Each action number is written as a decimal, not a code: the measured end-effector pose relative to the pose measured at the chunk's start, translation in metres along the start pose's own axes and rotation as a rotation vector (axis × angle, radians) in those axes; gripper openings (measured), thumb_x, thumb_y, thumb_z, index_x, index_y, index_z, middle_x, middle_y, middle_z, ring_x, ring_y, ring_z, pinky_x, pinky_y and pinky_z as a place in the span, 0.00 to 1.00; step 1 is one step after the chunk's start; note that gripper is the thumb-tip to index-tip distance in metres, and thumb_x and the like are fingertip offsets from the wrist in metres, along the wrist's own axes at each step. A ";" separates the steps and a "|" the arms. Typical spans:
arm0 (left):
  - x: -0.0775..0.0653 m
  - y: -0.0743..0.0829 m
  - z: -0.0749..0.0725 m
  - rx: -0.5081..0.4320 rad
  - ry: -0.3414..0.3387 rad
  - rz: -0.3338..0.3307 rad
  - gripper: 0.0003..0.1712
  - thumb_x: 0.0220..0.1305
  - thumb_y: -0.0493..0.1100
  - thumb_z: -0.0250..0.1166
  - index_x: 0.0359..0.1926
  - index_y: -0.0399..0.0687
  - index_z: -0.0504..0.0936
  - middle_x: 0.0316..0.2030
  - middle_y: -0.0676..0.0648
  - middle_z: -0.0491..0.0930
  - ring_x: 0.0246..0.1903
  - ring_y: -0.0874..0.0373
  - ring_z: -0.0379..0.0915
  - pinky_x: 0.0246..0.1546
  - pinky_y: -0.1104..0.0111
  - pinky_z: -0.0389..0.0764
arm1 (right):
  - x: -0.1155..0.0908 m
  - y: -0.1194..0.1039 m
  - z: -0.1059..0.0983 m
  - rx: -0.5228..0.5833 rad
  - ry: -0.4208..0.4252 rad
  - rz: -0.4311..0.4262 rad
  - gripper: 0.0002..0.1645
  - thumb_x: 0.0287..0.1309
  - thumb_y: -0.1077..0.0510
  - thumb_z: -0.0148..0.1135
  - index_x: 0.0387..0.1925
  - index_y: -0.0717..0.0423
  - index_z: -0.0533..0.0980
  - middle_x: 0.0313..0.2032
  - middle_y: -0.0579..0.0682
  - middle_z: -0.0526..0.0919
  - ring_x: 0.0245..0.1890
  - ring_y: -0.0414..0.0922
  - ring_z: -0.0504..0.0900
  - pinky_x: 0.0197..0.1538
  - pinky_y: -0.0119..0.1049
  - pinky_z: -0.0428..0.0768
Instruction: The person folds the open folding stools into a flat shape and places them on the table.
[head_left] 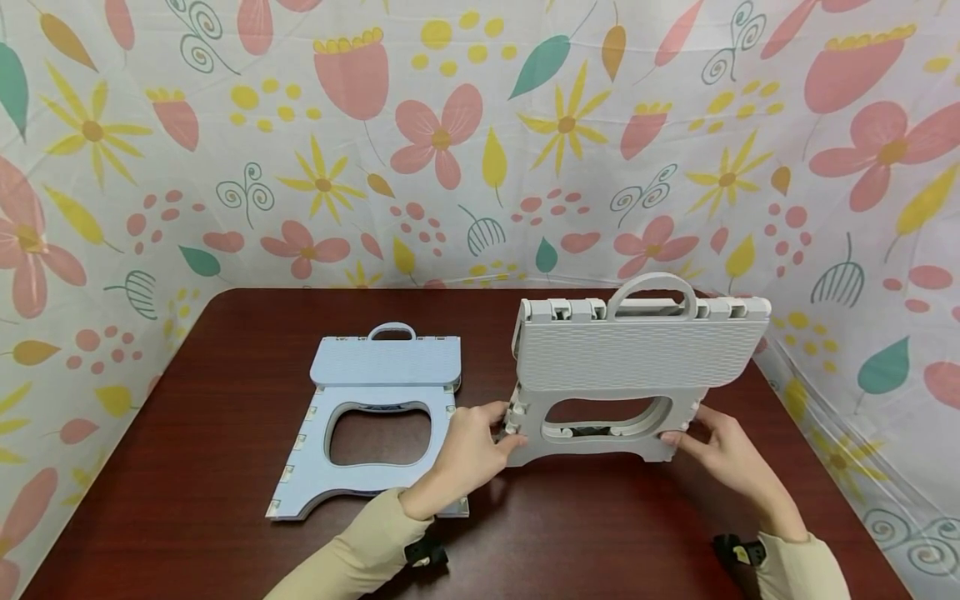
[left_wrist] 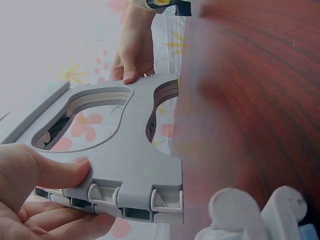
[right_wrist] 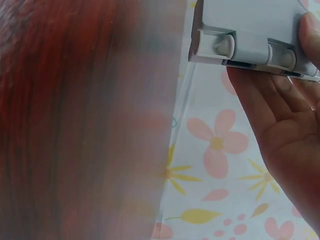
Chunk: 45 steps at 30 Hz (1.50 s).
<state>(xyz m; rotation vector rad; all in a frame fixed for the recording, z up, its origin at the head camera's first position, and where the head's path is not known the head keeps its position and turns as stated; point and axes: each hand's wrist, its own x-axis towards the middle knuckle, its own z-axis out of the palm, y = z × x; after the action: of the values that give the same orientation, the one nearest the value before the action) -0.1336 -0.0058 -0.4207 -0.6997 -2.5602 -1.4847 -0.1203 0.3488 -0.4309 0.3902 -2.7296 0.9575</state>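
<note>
A grey folding step stool (head_left: pixel 637 354), folded flat with its carry handle at the top, stands upright on the right half of the table in the head view. My left hand (head_left: pixel 472 446) grips its lower left edge, thumb on the near face and fingers behind, beside the hinges. The right hand (head_left: pixel 723 450) pinches the opposite lower edge in the same manner. In the left wrist view the stool's leg panel (left_wrist: pixel 135 145) with its oval cut-out lies between both hands. The right wrist view shows a hinged corner (right_wrist: pixel 245 42) by the right fingers.
A light blue folding step stool (head_left: pixel 386 362), also folded, lies on the left part of the dark red wooden table (head_left: pixel 225 392). Behind and at the sides hangs a white cloth (head_left: pixel 450 208) printed with flowers and leaves. A dark strap sits at each sleeve.
</note>
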 end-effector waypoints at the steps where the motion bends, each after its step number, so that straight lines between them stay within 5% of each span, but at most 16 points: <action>1: 0.000 0.000 0.000 -0.001 0.006 0.004 0.14 0.53 0.38 0.73 0.42 0.40 0.84 0.34 0.46 0.88 0.19 0.77 0.66 0.29 0.78 0.74 | 0.000 -0.001 -0.001 -0.003 0.001 -0.003 0.16 0.50 0.62 0.72 0.41 0.57 0.79 0.36 0.25 0.78 0.35 0.22 0.74 0.38 0.16 0.69; 6: -0.001 0.000 -0.001 -0.006 0.020 0.012 0.14 0.52 0.38 0.73 0.42 0.39 0.84 0.35 0.46 0.88 0.13 0.77 0.59 0.26 0.78 0.73 | 0.001 -0.006 -0.002 0.001 0.010 -0.015 0.17 0.51 0.63 0.71 0.44 0.59 0.78 0.37 0.27 0.79 0.37 0.21 0.73 0.40 0.17 0.69; 14: -0.003 0.000 -0.002 -0.001 0.037 0.005 0.16 0.51 0.39 0.74 0.42 0.40 0.85 0.37 0.47 0.88 0.23 0.74 0.71 0.35 0.74 0.79 | 0.001 -0.008 0.001 0.041 0.033 -0.065 0.21 0.50 0.68 0.70 0.47 0.61 0.76 0.39 0.23 0.76 0.37 0.21 0.74 0.38 0.17 0.71; 26: -0.002 -0.002 -0.005 -0.057 0.021 -0.026 0.15 0.51 0.40 0.75 0.41 0.41 0.85 0.33 0.47 0.88 0.14 0.77 0.64 0.23 0.79 0.73 | -0.002 -0.010 0.003 0.114 0.010 -0.064 0.18 0.52 0.72 0.66 0.45 0.63 0.74 0.35 0.25 0.77 0.30 0.26 0.77 0.30 0.22 0.73; 40: -0.004 -0.005 -0.002 -0.088 -0.005 -0.083 0.12 0.51 0.40 0.74 0.38 0.42 0.85 0.31 0.48 0.88 0.22 0.74 0.73 0.26 0.78 0.75 | -0.004 -0.010 0.004 0.081 0.014 -0.061 0.19 0.52 0.71 0.67 0.46 0.61 0.75 0.35 0.25 0.77 0.29 0.26 0.77 0.29 0.22 0.74; 45: -0.003 -0.007 0.000 -0.122 -0.015 -0.103 0.14 0.52 0.38 0.74 0.40 0.38 0.85 0.32 0.45 0.88 0.29 0.66 0.82 0.29 0.78 0.78 | -0.004 -0.012 0.004 0.077 0.010 -0.070 0.20 0.52 0.71 0.67 0.48 0.61 0.74 0.35 0.25 0.76 0.29 0.26 0.77 0.29 0.23 0.74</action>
<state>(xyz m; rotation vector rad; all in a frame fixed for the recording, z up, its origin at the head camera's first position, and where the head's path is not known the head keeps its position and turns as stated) -0.1337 -0.0099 -0.4270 -0.6033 -2.5702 -1.6861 -0.1133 0.3380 -0.4285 0.4893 -2.6573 1.0452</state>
